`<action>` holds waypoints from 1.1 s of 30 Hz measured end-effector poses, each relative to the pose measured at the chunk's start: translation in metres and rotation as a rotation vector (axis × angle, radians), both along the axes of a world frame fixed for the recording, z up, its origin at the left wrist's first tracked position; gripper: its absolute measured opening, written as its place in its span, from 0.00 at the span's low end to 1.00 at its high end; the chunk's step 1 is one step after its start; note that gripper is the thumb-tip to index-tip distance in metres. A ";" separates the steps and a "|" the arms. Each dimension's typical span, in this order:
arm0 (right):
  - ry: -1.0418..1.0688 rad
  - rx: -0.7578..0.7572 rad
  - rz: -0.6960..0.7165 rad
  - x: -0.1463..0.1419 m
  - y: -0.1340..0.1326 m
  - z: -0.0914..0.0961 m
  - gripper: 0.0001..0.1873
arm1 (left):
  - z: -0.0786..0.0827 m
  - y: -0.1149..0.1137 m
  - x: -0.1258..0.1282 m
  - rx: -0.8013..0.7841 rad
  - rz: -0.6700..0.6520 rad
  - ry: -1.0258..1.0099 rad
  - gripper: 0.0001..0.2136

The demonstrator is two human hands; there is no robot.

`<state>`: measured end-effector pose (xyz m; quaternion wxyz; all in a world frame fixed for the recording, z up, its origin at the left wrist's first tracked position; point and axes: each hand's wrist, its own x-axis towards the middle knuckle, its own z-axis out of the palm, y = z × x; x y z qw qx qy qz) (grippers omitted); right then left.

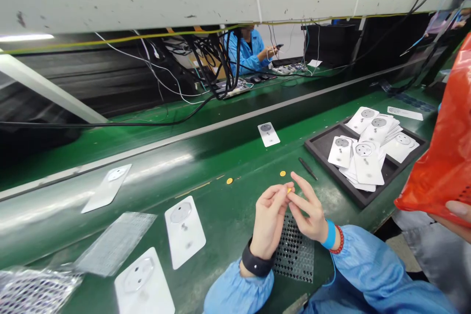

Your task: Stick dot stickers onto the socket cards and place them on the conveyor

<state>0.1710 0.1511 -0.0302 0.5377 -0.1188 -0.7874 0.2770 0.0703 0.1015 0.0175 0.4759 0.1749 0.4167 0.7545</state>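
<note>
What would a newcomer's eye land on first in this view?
Probably the bright orange-red plastic bag at the right edge. Next, the black tray piled with white socket plates on the green belt, then, at bottom centre, the left hand and right hand pinching a tiny yellow piece.

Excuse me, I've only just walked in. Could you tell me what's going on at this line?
A person in a blue smock pinches a small yellow piece between the fingertips of the left hand and right hand, above a perforated black sheet on a green conveyor belt. White plates lie on the belt, and more sit in a black tray. To the right, another person's hand holds a red plastic bag.
</note>
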 end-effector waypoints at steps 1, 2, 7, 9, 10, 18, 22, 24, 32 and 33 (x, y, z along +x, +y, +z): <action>0.006 -0.029 0.019 0.001 -0.005 0.002 0.30 | 0.002 -0.003 0.004 0.003 0.011 0.001 0.13; 0.010 -0.068 0.048 0.003 -0.011 0.003 0.29 | 0.005 -0.007 0.008 0.006 0.025 0.004 0.13; 0.022 -0.245 0.175 0.006 -0.046 0.014 0.25 | 0.007 -0.030 0.024 -0.017 0.184 0.027 0.14; 0.000 -0.256 0.191 0.006 -0.056 0.017 0.26 | 0.007 -0.039 0.028 -0.046 0.248 0.045 0.14; -0.012 -0.259 0.193 0.006 -0.060 0.019 0.26 | 0.007 -0.042 0.030 -0.056 0.268 0.048 0.15; -0.002 -0.255 0.205 0.002 -0.079 0.029 0.30 | 0.022 -0.057 0.039 -0.152 0.316 -0.029 0.21; -0.033 -0.258 0.199 0.001 -0.086 0.028 0.31 | 0.024 -0.062 0.040 -0.189 0.279 0.026 0.26; -0.063 -0.263 0.199 0.000 -0.086 0.025 0.33 | 0.021 -0.064 0.040 -0.184 0.265 0.052 0.26; -0.033 -0.342 0.289 0.002 -0.091 0.024 0.31 | 0.022 -0.064 0.026 0.002 0.248 0.033 0.18; -0.014 -0.377 0.312 0.003 -0.094 0.023 0.30 | 0.024 -0.065 0.023 0.009 0.232 0.058 0.19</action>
